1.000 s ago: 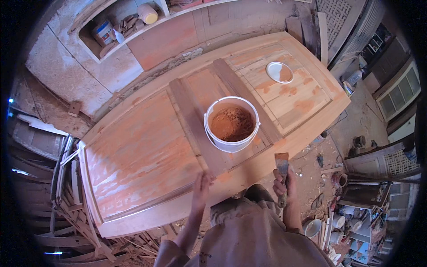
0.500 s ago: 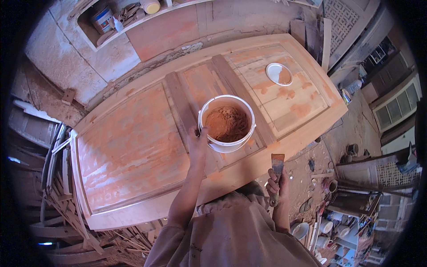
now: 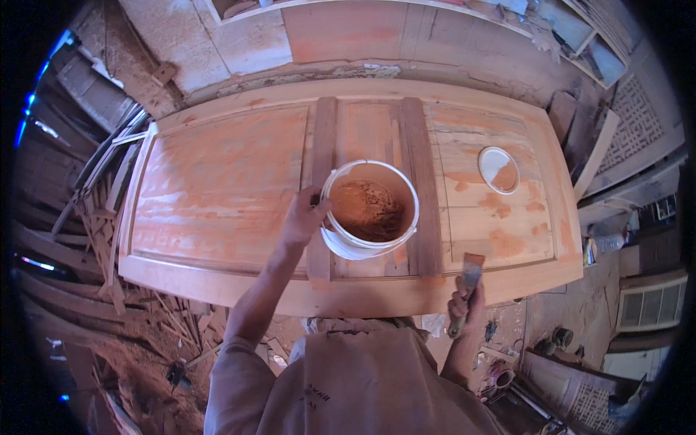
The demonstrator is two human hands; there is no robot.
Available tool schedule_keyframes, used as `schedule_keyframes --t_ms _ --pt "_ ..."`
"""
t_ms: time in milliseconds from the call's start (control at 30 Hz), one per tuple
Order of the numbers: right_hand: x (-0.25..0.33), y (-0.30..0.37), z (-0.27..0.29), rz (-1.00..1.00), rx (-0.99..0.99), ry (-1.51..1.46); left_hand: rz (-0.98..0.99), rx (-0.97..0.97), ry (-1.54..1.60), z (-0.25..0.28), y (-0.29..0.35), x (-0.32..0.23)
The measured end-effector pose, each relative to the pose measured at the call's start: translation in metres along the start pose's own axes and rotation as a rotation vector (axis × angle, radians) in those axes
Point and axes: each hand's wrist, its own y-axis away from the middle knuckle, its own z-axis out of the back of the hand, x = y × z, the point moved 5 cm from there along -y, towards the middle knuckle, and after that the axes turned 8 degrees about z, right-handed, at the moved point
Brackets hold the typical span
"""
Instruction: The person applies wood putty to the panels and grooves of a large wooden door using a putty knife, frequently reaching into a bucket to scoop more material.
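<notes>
My left hand [image 3: 304, 216] grips the rim of a white plastic bucket [image 3: 355, 249] on its left side. Inside the bucket lies a thick orange-brown filler paste [image 3: 366, 210]. The bucket is over the middle of a wooden door panel [image 3: 225, 185], between two dark crosswise rails; I cannot tell whether it rests there or is lifted. My right hand [image 3: 467, 308] holds a putty knife [image 3: 473, 270] upright by its handle at the door's near edge, with orange paste on the blade.
A round white lid [image 3: 499, 171] smeared with paste lies on the door's right panel. Scrap wood strips [image 3: 109, 217] lean at the left. Behind the door stands a wall with a shelf [image 3: 594, 43]. Window frames [image 3: 652, 304] and clutter fill the right side.
The view has turned, so the door now lies more level across it. My left hand stays on the bucket rim and my right hand still holds the putty knife.
</notes>
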Motion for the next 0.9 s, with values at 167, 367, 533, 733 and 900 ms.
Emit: schedule_keyframes --t_ms 167,367,533,733,900 --pt "0.041 -0.044 0.012 0.044 0.103 -0.069 0.051 -0.085 0.032 0.061 0.012 -0.003" --pt "-0.008 -0.087 -0.024 -0.027 -0.055 0.218 0.037 -0.334 -0.211 0.187 0.054 0.009" --pt "-0.099 -0.125 -0.076 -0.237 0.029 0.355 0.213 -0.708 0.187 0.285 0.083 0.077" --pt "-0.186 -0.219 -0.182 -0.189 0.058 0.675 0.431 -0.930 0.248 0.316 0.103 0.107" --pt "-0.276 -0.365 -0.250 0.462 0.300 1.373 0.367 -1.280 0.076 0.313 0.107 0.122"
